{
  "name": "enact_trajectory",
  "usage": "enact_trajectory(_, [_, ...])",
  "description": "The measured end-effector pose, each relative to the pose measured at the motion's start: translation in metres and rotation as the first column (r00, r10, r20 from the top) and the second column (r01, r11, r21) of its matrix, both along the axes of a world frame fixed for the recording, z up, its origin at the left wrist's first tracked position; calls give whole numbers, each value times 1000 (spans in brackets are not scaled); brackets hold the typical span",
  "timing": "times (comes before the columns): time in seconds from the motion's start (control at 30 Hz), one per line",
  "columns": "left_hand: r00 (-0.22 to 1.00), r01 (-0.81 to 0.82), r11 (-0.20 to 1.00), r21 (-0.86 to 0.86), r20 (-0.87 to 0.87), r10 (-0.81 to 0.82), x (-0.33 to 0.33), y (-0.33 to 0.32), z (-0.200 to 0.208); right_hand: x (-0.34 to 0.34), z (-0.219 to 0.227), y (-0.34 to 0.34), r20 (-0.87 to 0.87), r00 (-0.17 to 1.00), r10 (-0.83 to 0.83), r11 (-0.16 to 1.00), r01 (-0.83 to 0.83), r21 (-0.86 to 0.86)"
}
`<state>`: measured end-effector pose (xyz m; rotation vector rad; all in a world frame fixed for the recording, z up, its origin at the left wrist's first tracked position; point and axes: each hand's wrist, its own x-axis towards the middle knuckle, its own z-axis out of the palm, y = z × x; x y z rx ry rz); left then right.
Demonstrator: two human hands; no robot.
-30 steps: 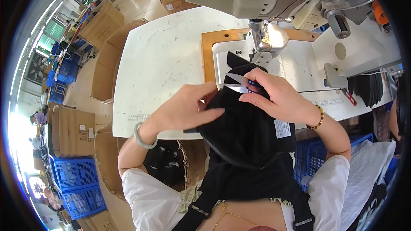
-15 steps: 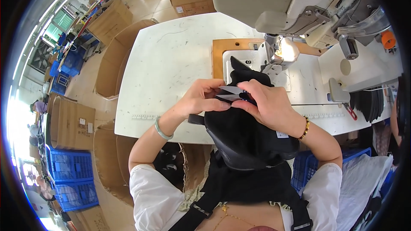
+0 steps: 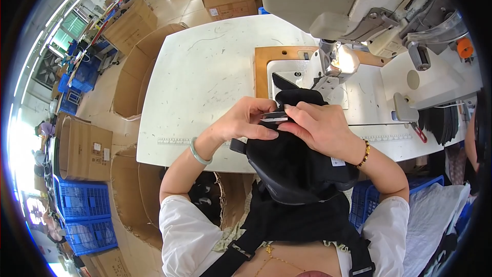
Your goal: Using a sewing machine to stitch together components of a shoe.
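Observation:
A black fabric bag (image 3: 287, 159) with a smooth dark trim lies against my front and over the near table edge. My left hand (image 3: 248, 119) is closed, pinching the bag's upper edge between thumb and fingers. In my closed right hand (image 3: 323, 125) are what look like small thread snips (image 3: 275, 118); their pale grey blades point left, between both hands, and the handles are mostly hidden by my fingers. A black flap (image 3: 294, 95) of the bag stands up beyond my fingertips, beside the sewing machine (image 3: 330, 66).
The white sewing table (image 3: 205, 72) has a ruler strip (image 3: 174, 141) along its near side. Black pieces (image 3: 441, 128) hang at the right. Cardboard boxes (image 3: 130, 87) stand at the left, with blue crates (image 3: 84, 200) farther out. Another blue crate (image 3: 364, 200) is at my right.
The grey blades, spread apart before, now look closer together and narrower. My left hand has shifted slightly, and the bag's upper flap has tilted a little left.

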<state>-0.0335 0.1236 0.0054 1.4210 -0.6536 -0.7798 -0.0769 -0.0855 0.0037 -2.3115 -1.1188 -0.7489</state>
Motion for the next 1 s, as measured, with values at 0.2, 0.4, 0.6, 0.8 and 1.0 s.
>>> enact_trajectory(0.2, [996,-87,996,-33,22,88,2,1,-9,9,2,-6,-300,954,9,924,107,368])
enact_trajectory(0.4, [982,-141,983,-120,-144,123,0,1,-6,10,-1,-11,-324,946,6,936,108,334])
enact_trajectory(0.6, [965,-240,969,-52,-117,233,-2,14,-8,10,5,0,-256,943,211,792,-11,610])
enact_trajectory(0.8, [983,-181,982,-52,23,182,-4,21,-13,9,13,11,-206,978,23,1000,-19,21])
enact_trajectory(1.0, [990,-138,985,-106,2,139,-6,12,-8,11,7,13,-6,1000,28,999,-28,-42])
